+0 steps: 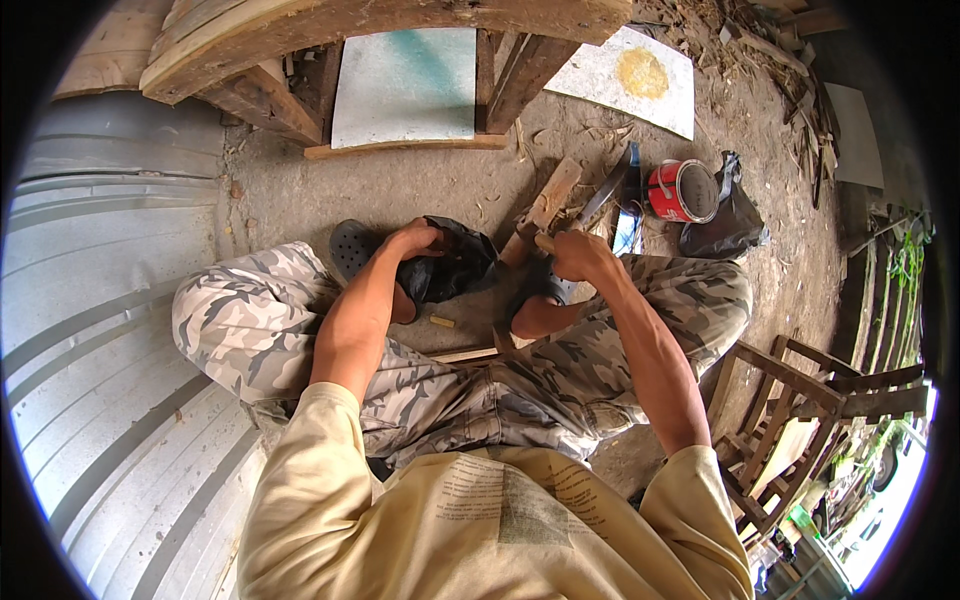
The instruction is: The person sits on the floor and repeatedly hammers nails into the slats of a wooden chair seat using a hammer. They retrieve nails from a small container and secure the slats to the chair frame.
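My left hand (415,238) is closed on the upper edge of a crumpled black plastic bag (455,265) between my feet. Its contents are hidden. In my right hand (582,256), the fingers wrap round a wooden handle (544,243) whose end pokes out on the left. Just beyond that hand a long dark blade (603,192) slants away to the right; I cannot tell whether it joins the handle. A rough wooden block (553,195) lies on the ground ahead of the right hand. Near the left foot is a small yellowish piece (442,321).
A red paint can (682,190) stands at the right beside another black plastic bag (728,215). Ahead is a wooden bench frame (400,35) with a pale panel (405,90). Corrugated metal sheet (120,300) walls the left. A wooden chair (790,410) is at the right.
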Demonstrator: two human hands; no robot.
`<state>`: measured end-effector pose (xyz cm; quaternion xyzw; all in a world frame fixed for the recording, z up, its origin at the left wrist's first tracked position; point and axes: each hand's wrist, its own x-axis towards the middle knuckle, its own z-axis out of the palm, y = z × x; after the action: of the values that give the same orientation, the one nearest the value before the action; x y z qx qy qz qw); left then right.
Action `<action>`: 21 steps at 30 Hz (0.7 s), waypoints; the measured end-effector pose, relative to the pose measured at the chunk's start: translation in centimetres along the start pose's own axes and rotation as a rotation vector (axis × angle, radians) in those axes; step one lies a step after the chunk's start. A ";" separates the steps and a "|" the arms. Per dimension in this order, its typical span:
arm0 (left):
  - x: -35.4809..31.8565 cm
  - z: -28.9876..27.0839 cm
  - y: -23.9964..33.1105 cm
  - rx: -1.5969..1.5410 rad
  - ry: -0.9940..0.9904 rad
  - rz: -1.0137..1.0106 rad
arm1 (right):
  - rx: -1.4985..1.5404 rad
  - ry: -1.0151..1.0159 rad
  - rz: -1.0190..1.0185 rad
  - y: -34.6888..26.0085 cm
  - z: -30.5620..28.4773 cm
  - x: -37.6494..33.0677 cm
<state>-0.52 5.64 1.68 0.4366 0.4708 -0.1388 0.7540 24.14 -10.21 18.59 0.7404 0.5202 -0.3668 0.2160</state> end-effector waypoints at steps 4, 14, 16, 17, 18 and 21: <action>1.3 -0.5 -1.5 -0.049 0.107 -0.039 | -0.019 -0.016 -0.003 -0.2 -0.3 -0.1; 0.6 -0.4 -0.6 0.172 0.037 0.017 | -0.045 -0.019 -0.001 -0.1 -0.4 -0.3; 0.7 -0.2 -0.8 0.179 0.066 0.010 | -0.054 -0.023 0.006 0.2 -0.1 0.2; 0.8 -0.2 -0.9 0.182 0.082 0.006 | -0.051 -0.019 0.003 0.2 -0.1 0.3; 0.8 -0.2 -1.1 0.159 0.055 0.031 | -0.049 -0.015 0.000 0.3 -0.1 0.3; 0.9 -1.1 -2.3 0.080 0.030 0.095 | -0.013 0.074 -0.063 -1.0 -1.8 -1.0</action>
<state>-2.11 5.36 -0.42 0.4903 0.4550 -0.1149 0.7344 23.57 -9.14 20.55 0.7354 0.5532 -0.3424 0.1898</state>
